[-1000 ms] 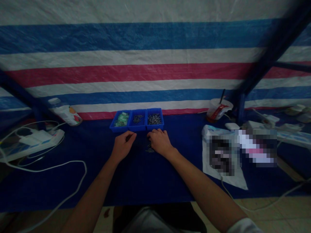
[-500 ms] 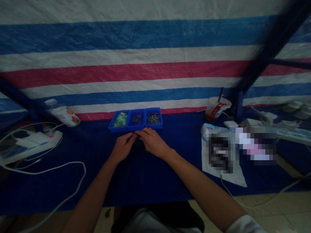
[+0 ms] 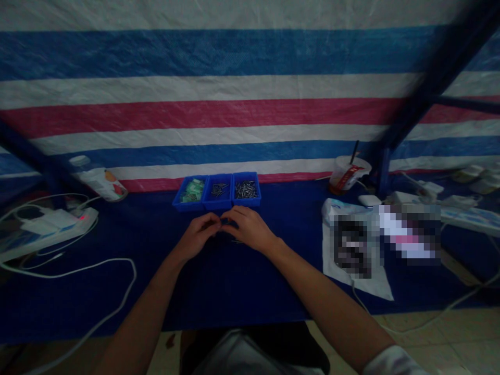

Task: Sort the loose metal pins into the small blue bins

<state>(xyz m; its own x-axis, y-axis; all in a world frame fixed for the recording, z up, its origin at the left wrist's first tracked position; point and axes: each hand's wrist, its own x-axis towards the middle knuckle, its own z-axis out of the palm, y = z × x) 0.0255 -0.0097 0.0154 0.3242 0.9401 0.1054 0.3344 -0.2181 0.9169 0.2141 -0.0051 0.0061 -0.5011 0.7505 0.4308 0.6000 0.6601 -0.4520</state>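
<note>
Three rectangular blue plastic bins (image 3: 217,205) stand side by side, holding crinkled greenish packets (image 3: 193,190), slim metal rods (image 3: 219,189) and stubby metal fasteners (image 3: 246,190). Just in front, the left hand (image 3: 198,234) and right hand (image 3: 250,226) nearly meet, fingers curved and tips bunched; whether they pinch anything, I cannot tell. Thin metal pieces (image 3: 236,241) lie by the right hand on the blue tabletop (image 3: 234,291), before wrinkled, striped plastic sheeting (image 3: 250,114)

Three blue bins (image 3: 217,205), one bottle (image 3: 103,183), one cup (image 3: 347,175)
</note>
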